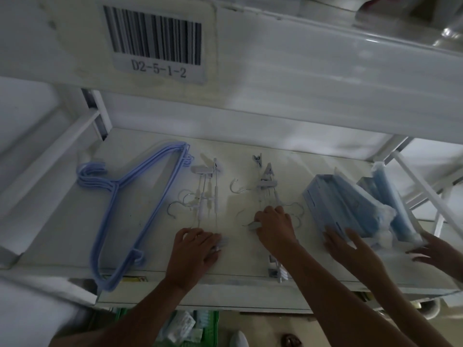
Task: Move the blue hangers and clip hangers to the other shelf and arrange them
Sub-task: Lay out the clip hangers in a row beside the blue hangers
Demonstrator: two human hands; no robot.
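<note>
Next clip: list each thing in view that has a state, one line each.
blue hangers: stacked flat on the shelf, untouched.
left clip hangers: lying flat, near end under the left hand.
right clip hangers: lying flat, the right hand resting on them.
blue packs: leaning, held by another person's hands.

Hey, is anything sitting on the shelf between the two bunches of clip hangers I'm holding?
No. The left hand grips the left bunch of clip hangers and the right hand grips the right bunch. Only bare shelf shows in the gap between them.
</note>
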